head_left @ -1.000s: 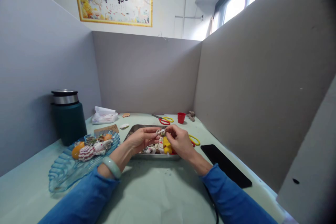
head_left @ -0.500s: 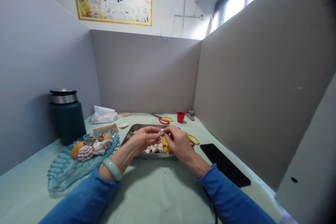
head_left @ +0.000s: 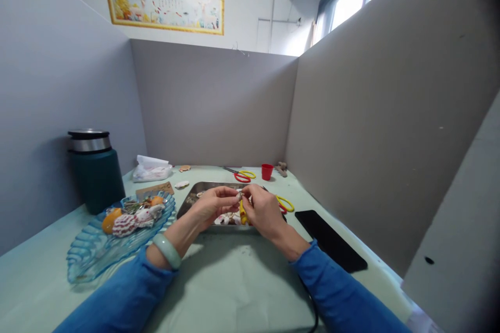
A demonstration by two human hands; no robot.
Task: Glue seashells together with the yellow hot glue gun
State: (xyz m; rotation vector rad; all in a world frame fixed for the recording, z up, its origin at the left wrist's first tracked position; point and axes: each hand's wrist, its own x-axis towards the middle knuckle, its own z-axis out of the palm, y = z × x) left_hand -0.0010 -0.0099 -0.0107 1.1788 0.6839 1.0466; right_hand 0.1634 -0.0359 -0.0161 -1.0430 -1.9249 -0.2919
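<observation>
Over a metal tray (head_left: 188, 207) of small seashells (head_left: 226, 218), my left hand (head_left: 213, 205) and my right hand (head_left: 262, 208) meet at the fingertips. Between them is a small, pale brownish shell (head_left: 239, 195), mostly covered by the fingers. My left thumb and index finger pinch one side of it, and my right fingers close on the other. Just under my right hand stands a yellow object (head_left: 244, 214), partly hidden, so I cannot tell its kind or whether the hand touches it.
At the left, a blue glass dish (head_left: 88, 260) bears larger shells beside a dark green flask (head_left: 97, 179). Behind the tray are a tissue pack (head_left: 152, 170), scissors (head_left: 242, 176) and a red cup (head_left: 267, 171). A black flat slab (head_left: 332, 239) lies right; grey partitions (head_left: 214, 104) enclose the table.
The whole view has shifted slightly. Both hands keep the small shell at nearly the same place, with my right fingers a little closer around it.
</observation>
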